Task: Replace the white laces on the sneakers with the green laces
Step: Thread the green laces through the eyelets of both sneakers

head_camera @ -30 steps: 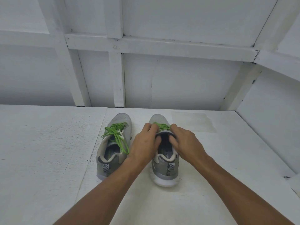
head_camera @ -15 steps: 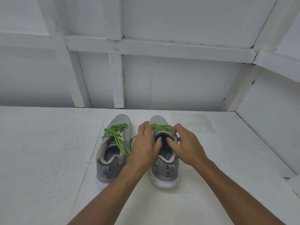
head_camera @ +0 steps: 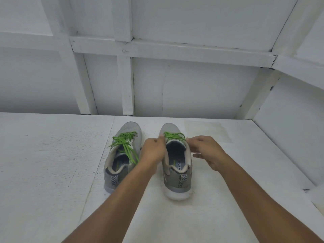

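Head view: on the white tabletop the right sneaker stands just beside the left sneaker, toes toward the wall. The left hand has its grip pinched on the green lace at the top eyelets. The right hand curls opposite, and whether its grip is clamped cannot be told. The lace looks light, limp and slippery, so it is best held near its tips. Open room lies to the right and nearer the person.

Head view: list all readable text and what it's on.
"RY FOA": cut off, on the right insole of the right sneaker.
"FO": cut off, on the left insole of the left sneaker.
Green logo on the right insole: too blurred to read.
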